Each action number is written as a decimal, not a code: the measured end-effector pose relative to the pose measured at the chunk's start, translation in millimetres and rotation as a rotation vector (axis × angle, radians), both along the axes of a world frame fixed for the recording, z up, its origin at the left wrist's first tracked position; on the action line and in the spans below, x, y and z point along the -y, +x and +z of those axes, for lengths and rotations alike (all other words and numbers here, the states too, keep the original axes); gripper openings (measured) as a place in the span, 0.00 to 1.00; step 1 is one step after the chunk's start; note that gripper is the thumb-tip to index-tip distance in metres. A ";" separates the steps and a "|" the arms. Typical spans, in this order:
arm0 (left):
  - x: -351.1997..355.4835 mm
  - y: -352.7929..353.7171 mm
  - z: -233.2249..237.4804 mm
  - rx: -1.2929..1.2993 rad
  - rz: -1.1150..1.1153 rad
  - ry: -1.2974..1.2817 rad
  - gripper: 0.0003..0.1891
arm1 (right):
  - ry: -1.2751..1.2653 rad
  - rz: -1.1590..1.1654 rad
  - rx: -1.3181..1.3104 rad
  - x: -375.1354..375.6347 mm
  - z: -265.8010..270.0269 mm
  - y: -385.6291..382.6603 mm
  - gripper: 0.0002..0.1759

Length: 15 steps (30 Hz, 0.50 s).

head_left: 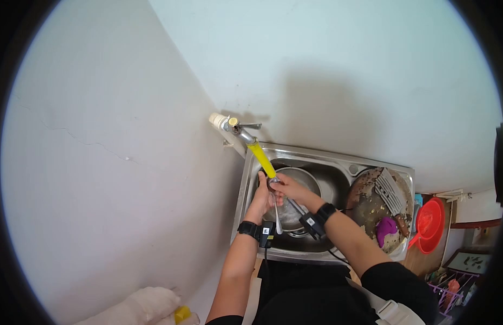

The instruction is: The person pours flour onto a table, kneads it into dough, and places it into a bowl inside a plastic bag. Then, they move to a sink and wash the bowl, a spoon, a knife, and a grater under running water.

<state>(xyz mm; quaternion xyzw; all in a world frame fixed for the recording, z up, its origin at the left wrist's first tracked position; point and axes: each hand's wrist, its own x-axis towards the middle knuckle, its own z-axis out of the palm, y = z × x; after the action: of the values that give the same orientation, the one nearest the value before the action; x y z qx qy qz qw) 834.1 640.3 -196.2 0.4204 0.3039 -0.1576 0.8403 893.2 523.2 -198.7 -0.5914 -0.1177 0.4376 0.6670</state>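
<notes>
My left hand (266, 196) and my right hand (288, 188) are close together over the left sink basin (330, 189), just below the tip of a yellow hose (262, 158) on the tap (241, 130). Both have their fingers closed round the upper end of metal cutlery. A spoon (278, 218), apparently held between them, hangs with its slim metal end downward. Another thin metal handle (296, 206) slants from my right fingers toward the wrist. Under the hands sits a round metal pan (308, 176) with water in it. Fingers hide the gripped ends.
On the sink's right side rests a round, stained board or lid (365, 197) carrying a slotted spatula (389, 192) and a purple cloth (386, 230). Red plastic basins (430, 225) stand further right. Walls rise behind and left. A purple rack (446, 295) is at lower right.
</notes>
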 end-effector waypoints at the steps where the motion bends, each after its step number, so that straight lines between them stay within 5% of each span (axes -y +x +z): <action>1: 0.7 -3.1 4.1 -0.019 0.086 -0.188 0.31 | -0.001 0.003 -0.013 -9.9 -4.3 2.6 0.15; 3: 1.5 -9.6 -12.1 0.028 0.191 -0.260 0.27 | -0.231 -0.085 0.432 -30.3 -9.9 7.2 0.16; 7: 16.2 -29.2 -54.5 0.140 0.333 0.139 0.12 | -0.408 -0.160 0.518 -40.4 12.5 7.8 0.19; 9: 19.6 -26.6 -50.8 0.199 0.228 0.561 0.09 | -0.496 -0.049 0.947 -32.7 6.8 10.0 0.19; 11: 26.1 -14.7 -43.1 0.193 0.242 0.570 0.10 | -0.533 0.072 0.949 -14.4 -0.3 11.9 0.18; 13: 30.5 0.0 -35.2 0.198 0.271 0.253 0.11 | -0.163 -0.194 0.924 5.5 -20.2 12.7 0.18; 15: 31.0 13.1 -28.5 0.146 0.241 0.137 0.12 | -0.259 -0.154 0.907 31.0 -15.8 12.8 0.19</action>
<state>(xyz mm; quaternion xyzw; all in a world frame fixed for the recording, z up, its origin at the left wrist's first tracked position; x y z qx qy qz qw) 847.2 609.3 -224.7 0.4477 0.3005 -0.0036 0.8422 905.9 492.2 -214.5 -0.8081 -0.2971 0.0956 0.4996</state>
